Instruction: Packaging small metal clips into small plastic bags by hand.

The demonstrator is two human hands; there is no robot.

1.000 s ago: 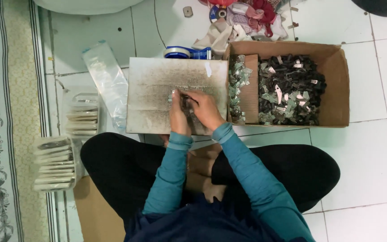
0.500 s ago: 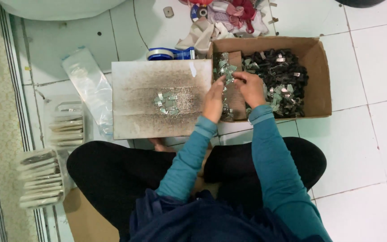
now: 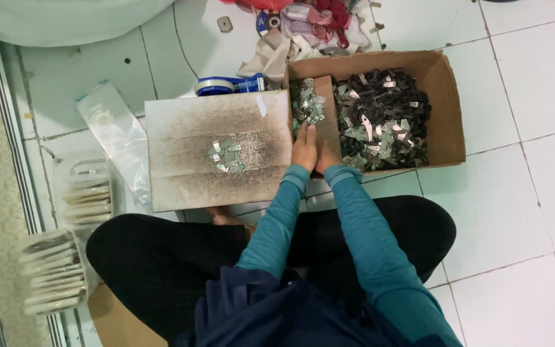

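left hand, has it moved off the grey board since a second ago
Yes. The left hand has gone right, off the middle of the grey board to the cardboard box edge, beside the right hand.

cardboard box: brown, open-topped, rectangular, set on the white tiled floor at upper right; filled with small dark and silvery metal pieces. clear plastic bag: long, flat, laid on the floor left of the grey board. stacks of small clear packets: ranged in rows at lower left. no screens or signs are seen.
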